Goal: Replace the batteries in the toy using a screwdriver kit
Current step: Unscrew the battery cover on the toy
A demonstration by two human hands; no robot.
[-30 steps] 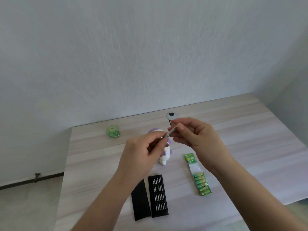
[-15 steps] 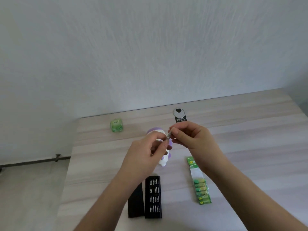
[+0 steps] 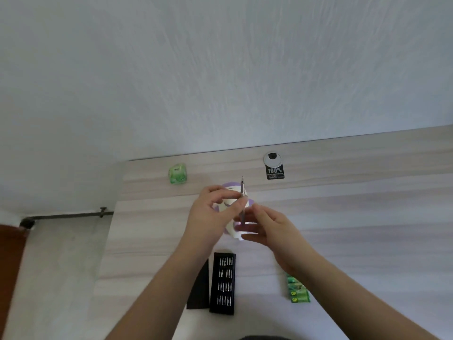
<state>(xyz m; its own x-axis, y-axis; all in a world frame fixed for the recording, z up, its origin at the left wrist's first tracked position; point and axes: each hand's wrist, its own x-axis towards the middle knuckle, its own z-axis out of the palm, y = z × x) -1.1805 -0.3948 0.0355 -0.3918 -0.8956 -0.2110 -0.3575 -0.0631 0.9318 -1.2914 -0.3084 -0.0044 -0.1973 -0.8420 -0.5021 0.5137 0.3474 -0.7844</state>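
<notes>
Pipe: one dark pipe along the foot of the wall, left of the table.
Table: one pale wood-grain top against a grey wall.
Box: one small green box near the far left edge of the table, well apart from the rest.
Lid: one flat black lid lying just left of the tray, touching or nearly touching it; I cannot tell which.
Tray: one black tray in front of the hands, holding four rows of small silver bits; the count in each row is too small to read.
Left hand: fingers curled, thumb and fingertips pinching the screwdriver at its middle.
Toy: one white and purple toy on the table behind the hands, mostly hidden by them.
Screwdriver: one slim silver driver held upright above the toy, tip pointing away toward the wall.
Right hand: fingers loosely extended just beside the lower end of the driver; whether they touch it I cannot tell.
Tag: one black tag printed "100%", under a round grey cap set in the table.
Batteries: one strip of green-wrapped cells right of the tray, partly hidden by the right forearm; their count is unclear.
</notes>
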